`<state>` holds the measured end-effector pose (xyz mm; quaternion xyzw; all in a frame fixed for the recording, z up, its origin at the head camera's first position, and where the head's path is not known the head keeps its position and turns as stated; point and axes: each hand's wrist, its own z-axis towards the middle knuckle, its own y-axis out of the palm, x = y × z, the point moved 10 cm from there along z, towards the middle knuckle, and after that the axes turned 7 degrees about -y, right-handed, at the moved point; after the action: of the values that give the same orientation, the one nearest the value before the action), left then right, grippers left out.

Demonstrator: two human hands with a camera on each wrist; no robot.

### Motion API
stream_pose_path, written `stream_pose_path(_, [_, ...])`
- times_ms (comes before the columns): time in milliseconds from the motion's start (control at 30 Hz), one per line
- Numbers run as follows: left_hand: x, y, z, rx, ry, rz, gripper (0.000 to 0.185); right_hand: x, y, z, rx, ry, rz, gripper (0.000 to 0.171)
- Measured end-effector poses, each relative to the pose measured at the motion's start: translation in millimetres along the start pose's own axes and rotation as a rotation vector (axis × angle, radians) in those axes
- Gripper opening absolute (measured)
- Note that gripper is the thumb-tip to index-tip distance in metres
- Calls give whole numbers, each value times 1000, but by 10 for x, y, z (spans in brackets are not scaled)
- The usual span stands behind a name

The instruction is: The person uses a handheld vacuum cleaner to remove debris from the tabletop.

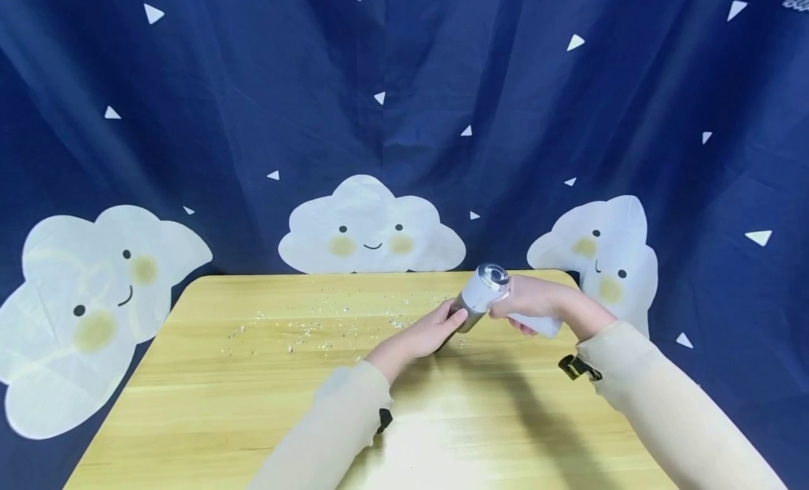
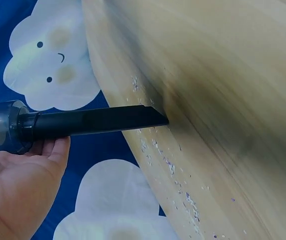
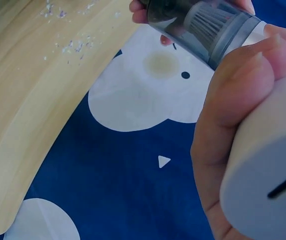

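Observation:
A white handheld vacuum cleaner [image 1: 478,293] is tilted over the right part of the table, its clear dust cup [image 3: 183,30] pointing down. My right hand [image 1: 534,297] grips its white handle [image 3: 268,165], fingers wrapped round it. Around the dust cup, my left hand [image 1: 430,330] holds on with the thumb on top; in the left wrist view its fingers lie under the cup and the nozzle's base. The long black crevice nozzle [image 2: 97,121] reaches down to the tabletop, its slanted tip among paper scraps [image 2: 170,167]; whether it touches the wood I cannot tell.
Small white and purple scraps [image 1: 310,328] lie scattered over the back half of the wooden table [image 1: 208,406]. Behind the table's far edge hangs a dark blue curtain [image 1: 423,146] printed with clouds and triangles.

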<state>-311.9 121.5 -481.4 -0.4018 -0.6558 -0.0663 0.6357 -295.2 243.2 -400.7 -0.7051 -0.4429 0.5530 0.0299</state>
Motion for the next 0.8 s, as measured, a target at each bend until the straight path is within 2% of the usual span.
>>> stream_pose_path(200, [-6,-33,0,-3,10,7,72,-1,2,33,-1,4,-9,34])
stream_pose_path(400, [-9,-52,24,-3,23,8,71,-1,-5,52,10,-14,-23,33])
stream_pose_path(667, [-12,-18,25,-35,15,-85,68,-45,-22,35,29,-7,-96,26])
stream_pose_path(800, [22,11,18,-47,19,-100,68,-76,-34,8,23,-7,-117,26])
